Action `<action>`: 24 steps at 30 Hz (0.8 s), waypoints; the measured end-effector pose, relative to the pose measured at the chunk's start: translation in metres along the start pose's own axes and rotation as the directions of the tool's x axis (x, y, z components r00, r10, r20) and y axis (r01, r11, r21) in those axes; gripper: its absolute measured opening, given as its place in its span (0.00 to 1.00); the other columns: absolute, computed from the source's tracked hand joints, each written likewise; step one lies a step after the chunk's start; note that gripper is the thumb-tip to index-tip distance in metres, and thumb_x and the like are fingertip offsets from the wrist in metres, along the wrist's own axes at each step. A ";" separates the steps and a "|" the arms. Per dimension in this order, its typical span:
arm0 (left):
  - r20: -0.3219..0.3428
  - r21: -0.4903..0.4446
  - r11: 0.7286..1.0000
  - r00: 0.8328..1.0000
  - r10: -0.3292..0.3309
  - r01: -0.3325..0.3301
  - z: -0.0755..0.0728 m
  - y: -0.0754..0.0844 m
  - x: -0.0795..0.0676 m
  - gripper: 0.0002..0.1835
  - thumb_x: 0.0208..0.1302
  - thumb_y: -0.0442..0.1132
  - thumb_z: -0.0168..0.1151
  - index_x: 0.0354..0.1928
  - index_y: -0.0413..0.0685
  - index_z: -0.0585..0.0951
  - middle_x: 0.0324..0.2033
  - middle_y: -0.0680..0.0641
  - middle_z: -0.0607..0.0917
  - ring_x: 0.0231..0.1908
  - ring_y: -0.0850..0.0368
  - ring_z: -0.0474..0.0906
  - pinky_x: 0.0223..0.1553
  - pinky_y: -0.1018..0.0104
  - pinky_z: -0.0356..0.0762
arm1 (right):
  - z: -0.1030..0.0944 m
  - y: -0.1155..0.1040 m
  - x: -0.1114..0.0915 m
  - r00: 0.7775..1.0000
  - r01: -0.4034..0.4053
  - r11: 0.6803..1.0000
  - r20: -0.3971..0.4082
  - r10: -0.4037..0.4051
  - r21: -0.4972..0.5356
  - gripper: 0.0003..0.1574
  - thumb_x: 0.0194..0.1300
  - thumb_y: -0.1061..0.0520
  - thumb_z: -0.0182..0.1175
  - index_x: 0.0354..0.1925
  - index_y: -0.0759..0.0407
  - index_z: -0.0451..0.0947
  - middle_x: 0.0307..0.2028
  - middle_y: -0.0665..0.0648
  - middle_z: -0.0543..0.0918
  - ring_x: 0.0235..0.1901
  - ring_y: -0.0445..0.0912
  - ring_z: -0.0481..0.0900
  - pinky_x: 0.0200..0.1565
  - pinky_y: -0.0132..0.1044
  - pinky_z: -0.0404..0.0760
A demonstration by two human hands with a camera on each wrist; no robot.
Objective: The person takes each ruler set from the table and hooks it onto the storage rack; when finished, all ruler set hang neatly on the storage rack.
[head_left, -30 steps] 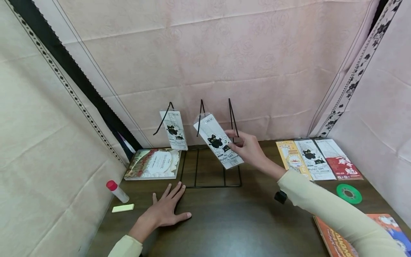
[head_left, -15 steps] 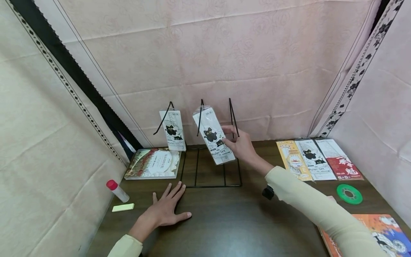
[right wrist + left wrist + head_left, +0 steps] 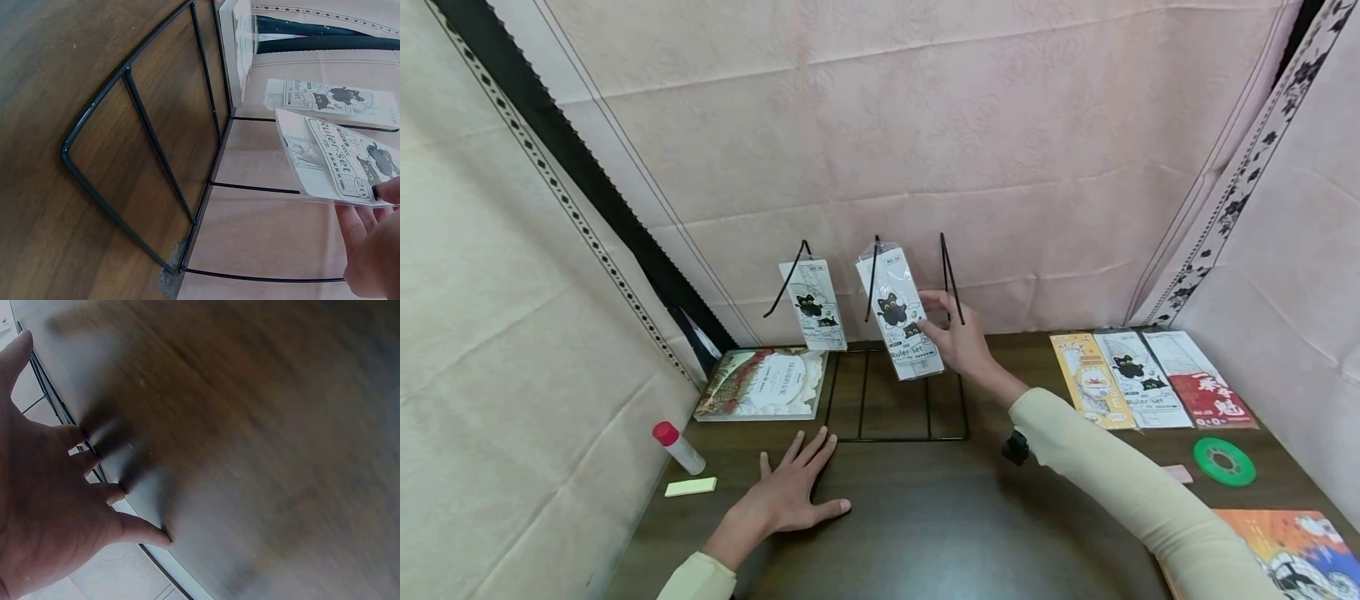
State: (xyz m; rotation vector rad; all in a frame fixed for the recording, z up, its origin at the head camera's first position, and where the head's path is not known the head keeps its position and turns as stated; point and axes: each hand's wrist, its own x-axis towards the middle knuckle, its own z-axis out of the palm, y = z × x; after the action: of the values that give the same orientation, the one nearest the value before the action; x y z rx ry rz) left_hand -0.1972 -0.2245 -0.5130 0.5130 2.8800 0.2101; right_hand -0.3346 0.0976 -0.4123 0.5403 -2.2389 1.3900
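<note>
In the head view my right hand (image 3: pixel 962 340) pinches the lower right side of a white ruler set packet (image 3: pixel 901 321) with a black cat print. The packet leans slightly, its clear top behind the middle hook (image 3: pixel 871 283) of a black wire display rack (image 3: pixel 895 439). Whether its hole is over the hook I cannot tell. From the left hook (image 3: pixel 782 287) hangs a similar ruler set packet (image 3: pixel 816 310). My left hand (image 3: pixel 786 496) lies on the table with fingers spread, fingertips near the rack's front left corner; the left wrist view shows its palm side (image 3: pixel 56 494).
A book (image 3: pixel 763 385) lies left of the rack, a red-capped glue stick (image 3: pixel 679 448) and a pale yellow strip (image 3: pixel 691 487) in front. At right are yellow (image 3: pixel 1092 379), white (image 3: pixel 1142 379) and red (image 3: pixel 1210 387) packets, a green ring (image 3: pixel 1223 462) and an orange-blue book (image 3: pixel 1292 546).
My right hand has raised the held packet and shifted it slightly left, and it now stands more upright at the middle hook. My left hand has stayed in place.
</note>
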 end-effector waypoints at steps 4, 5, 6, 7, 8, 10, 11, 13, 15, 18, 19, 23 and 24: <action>0.001 0.001 1.000 1.000 -0.004 0.004 0.000 -0.001 -0.001 0.54 0.49 0.83 0.45 0.76 0.71 0.45 0.77 0.60 0.43 0.77 0.45 0.39 0.57 0.16 0.40 | 0.004 0.002 0.002 1.000 -0.009 1.000 -0.006 0.009 0.021 0.25 0.62 0.60 0.65 0.58 0.52 0.75 0.47 0.54 0.84 0.48 0.46 0.81 0.45 0.42 0.83; 0.001 0.001 1.000 1.000 -0.005 0.005 0.000 -0.001 -0.001 0.54 0.49 0.83 0.45 0.76 0.71 0.45 0.77 0.60 0.43 0.77 0.45 0.39 0.57 0.16 0.40 | 0.005 0.003 0.003 1.000 -0.015 0.999 -0.004 0.015 0.030 0.25 0.62 0.60 0.65 0.58 0.52 0.75 0.47 0.54 0.84 0.48 0.46 0.81 0.45 0.42 0.83; 0.001 0.002 1.000 1.000 -0.004 0.004 0.000 -0.001 -0.001 0.54 0.49 0.83 0.45 0.76 0.71 0.45 0.77 0.60 0.43 0.77 0.45 0.39 0.57 0.16 0.40 | 0.006 0.004 0.003 1.000 -0.022 0.999 0.001 0.022 0.037 0.25 0.62 0.60 0.64 0.58 0.53 0.75 0.47 0.55 0.84 0.48 0.47 0.82 0.46 0.42 0.83; 0.001 0.002 1.000 1.000 -0.004 0.004 0.000 -0.001 -0.001 0.54 0.49 0.83 0.45 0.76 0.71 0.45 0.77 0.60 0.43 0.77 0.45 0.39 0.57 0.16 0.40 | 0.007 0.005 0.004 0.999 -0.035 0.999 0.006 0.035 0.040 0.25 0.62 0.60 0.64 0.57 0.53 0.75 0.47 0.56 0.84 0.48 0.47 0.82 0.47 0.43 0.82; 0.000 0.003 1.000 1.000 -0.004 0.004 0.000 -0.001 -0.001 0.54 0.49 0.83 0.45 0.76 0.71 0.46 0.77 0.60 0.44 0.77 0.44 0.39 0.57 0.16 0.40 | 0.007 0.006 0.004 0.999 -0.048 0.998 0.015 0.047 0.041 0.24 0.62 0.60 0.64 0.57 0.53 0.74 0.47 0.56 0.84 0.48 0.47 0.82 0.48 0.43 0.82; 0.001 0.004 1.000 1.000 -0.004 0.004 0.000 0.000 -0.002 0.54 0.49 0.84 0.45 0.76 0.71 0.46 0.77 0.60 0.44 0.77 0.44 0.39 0.57 0.16 0.40 | 0.008 0.009 0.005 0.996 -0.077 0.996 0.042 0.076 0.037 0.23 0.63 0.59 0.64 0.57 0.53 0.74 0.47 0.56 0.84 0.47 0.48 0.82 0.50 0.43 0.81; 0.003 0.002 1.000 1.000 -0.004 0.004 0.000 0.000 -0.002 0.54 0.49 0.83 0.45 0.76 0.71 0.46 0.77 0.59 0.44 0.77 0.44 0.39 0.56 0.16 0.40 | 0.009 0.011 0.006 0.994 -0.093 0.995 0.057 0.091 0.031 0.23 0.63 0.59 0.63 0.57 0.53 0.74 0.46 0.56 0.84 0.47 0.48 0.82 0.50 0.43 0.81; 0.007 -0.002 1.000 1.000 -0.003 0.003 -0.001 0.000 -0.002 0.54 0.49 0.83 0.45 0.76 0.71 0.46 0.77 0.59 0.44 0.77 0.44 0.39 0.56 0.16 0.40 | 0.010 0.014 0.006 0.989 -0.119 0.993 0.087 0.117 0.017 0.23 0.64 0.58 0.63 0.57 0.53 0.74 0.46 0.56 0.84 0.46 0.48 0.82 0.51 0.43 0.80; 0.010 -0.005 1.000 1.000 0.000 0.000 -0.001 0.001 -0.001 0.54 0.49 0.83 0.45 0.76 0.71 0.46 0.77 0.59 0.44 0.77 0.44 0.39 0.56 0.16 0.40 | 0.011 0.017 0.008 0.985 -0.134 0.991 0.111 0.132 0.007 0.22 0.65 0.57 0.62 0.57 0.53 0.74 0.46 0.56 0.84 0.46 0.48 0.82 0.51 0.42 0.80; 0.008 -0.007 1.000 1.000 0.003 -0.003 -0.002 0.002 -0.001 0.54 0.50 0.83 0.45 0.76 0.71 0.46 0.77 0.59 0.44 0.77 0.44 0.40 0.56 0.16 0.41 | 0.012 0.019 0.009 0.983 -0.139 0.990 0.120 0.139 -0.008 0.22 0.66 0.57 0.61 0.57 0.53 0.74 0.45 0.55 0.84 0.45 0.47 0.82 0.50 0.41 0.80; 0.008 -0.008 1.000 1.000 0.003 -0.003 -0.002 0.002 -0.001 0.54 0.50 0.83 0.46 0.76 0.71 0.46 0.77 0.59 0.44 0.77 0.44 0.40 0.56 0.16 0.41 | 0.012 0.020 0.010 0.983 -0.140 0.990 0.118 0.140 -0.014 0.21 0.66 0.56 0.61 0.57 0.52 0.74 0.45 0.55 0.84 0.45 0.46 0.82 0.50 0.41 0.80; 0.012 -0.007 1.000 1.000 0.000 0.000 -0.003 0.002 -0.001 0.54 0.50 0.82 0.46 0.76 0.71 0.45 0.77 0.59 0.43 0.77 0.44 0.39 0.57 0.16 0.41 | 0.013 0.020 0.012 0.985 -0.134 0.991 0.103 0.135 -0.017 0.20 0.66 0.55 0.61 0.56 0.51 0.75 0.44 0.54 0.85 0.45 0.46 0.82 0.50 0.42 0.80; 0.013 -0.006 1.000 1.000 0.000 0.001 -0.003 0.003 -0.001 0.54 0.50 0.82 0.46 0.76 0.71 0.45 0.77 0.59 0.43 0.77 0.44 0.39 0.57 0.16 0.41 | 0.014 0.020 0.013 0.986 -0.133 0.991 0.099 0.134 -0.016 0.20 0.66 0.55 0.61 0.56 0.51 0.75 0.44 0.54 0.85 0.45 0.46 0.82 0.50 0.42 0.80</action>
State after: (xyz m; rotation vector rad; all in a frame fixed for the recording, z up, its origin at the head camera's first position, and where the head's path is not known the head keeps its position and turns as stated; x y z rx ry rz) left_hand -0.1961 -0.2229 -0.5092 0.5108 2.8660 0.2143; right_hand -0.3583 0.0918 -0.4249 0.4737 -2.3992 1.4465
